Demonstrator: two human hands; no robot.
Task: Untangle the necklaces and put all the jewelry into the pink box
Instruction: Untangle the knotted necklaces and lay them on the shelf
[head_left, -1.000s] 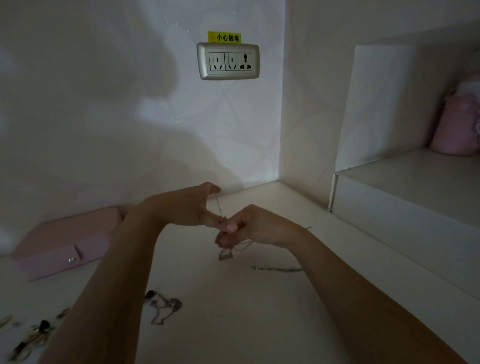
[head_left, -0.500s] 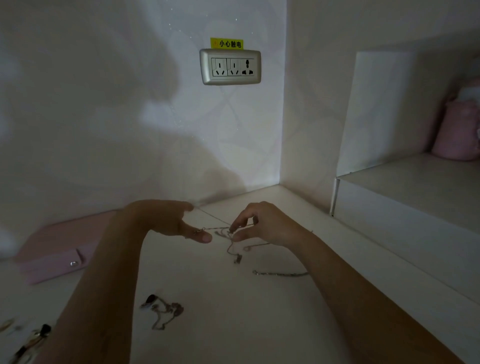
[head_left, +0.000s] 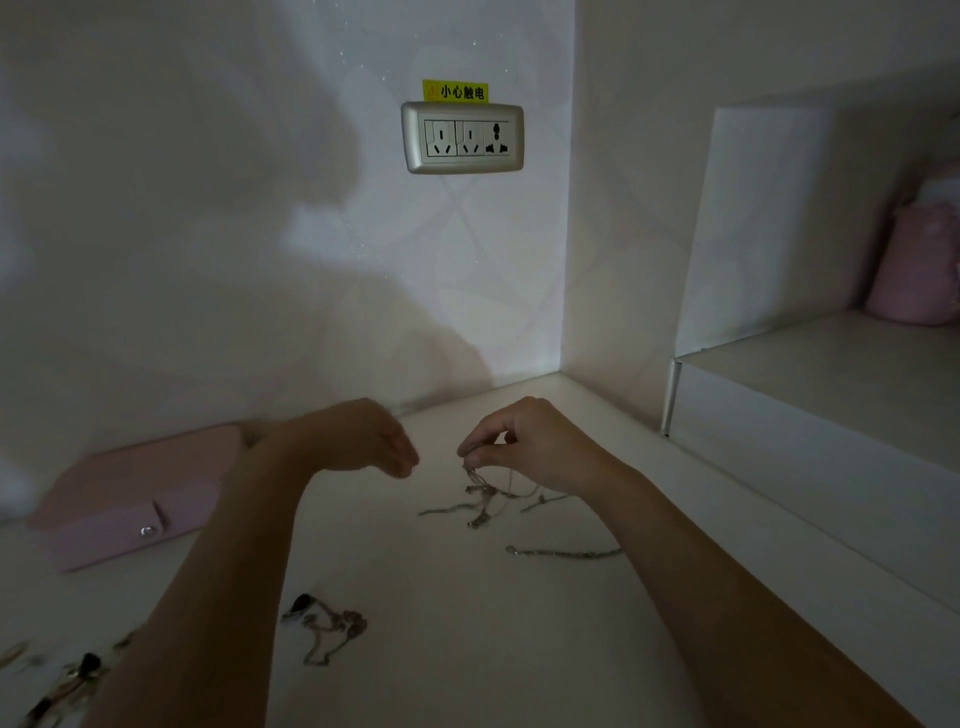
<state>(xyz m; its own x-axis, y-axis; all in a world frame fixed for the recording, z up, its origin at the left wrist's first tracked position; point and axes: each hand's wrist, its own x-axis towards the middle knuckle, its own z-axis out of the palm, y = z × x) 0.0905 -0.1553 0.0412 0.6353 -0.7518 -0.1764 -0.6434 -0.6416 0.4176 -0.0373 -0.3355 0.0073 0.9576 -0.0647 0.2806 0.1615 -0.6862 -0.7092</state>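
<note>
My right hand (head_left: 524, 447) pinches the top of the tangled necklaces (head_left: 488, 501) between thumb and forefinger. The knot hangs from my fingers (head_left: 485, 460) toward 6 o'clock onto the desk (head_left: 467, 649), its strands spreading along a 9-to-3 axis. My left hand (head_left: 363, 441) hovers at 9 o'clock of the pinch, fingers relaxed, gripping nothing. I judge it nearer the strand end pointing 9 o'clock. The closed pink box (head_left: 130, 499) lies farther out at 9 o'clock.
</note>
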